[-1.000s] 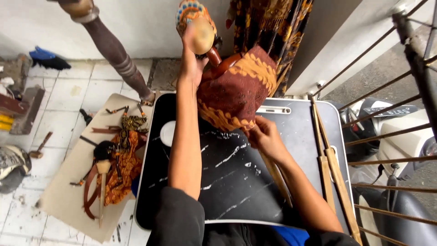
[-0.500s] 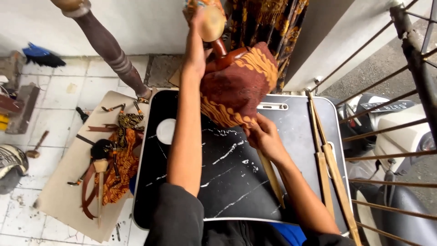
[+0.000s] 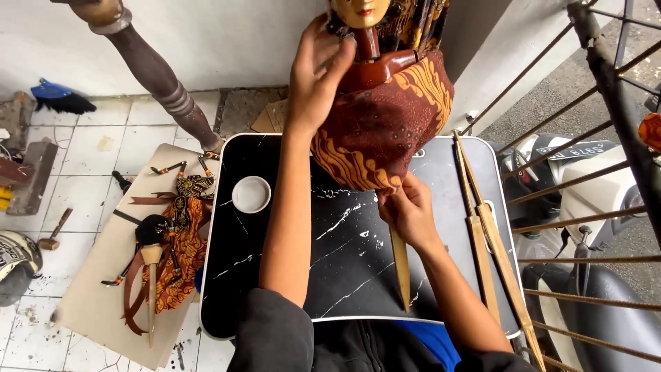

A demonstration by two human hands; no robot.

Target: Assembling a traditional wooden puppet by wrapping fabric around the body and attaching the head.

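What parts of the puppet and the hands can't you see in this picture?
Head view:
- Puppet: the top of its head is cut off by the picture's upper edge.
- Wooden stick: its upper part is hidden by the right hand and the cloth.
- Left hand: its palm faces away, so what it touches is hidden.
- Second puppet: too small for details.
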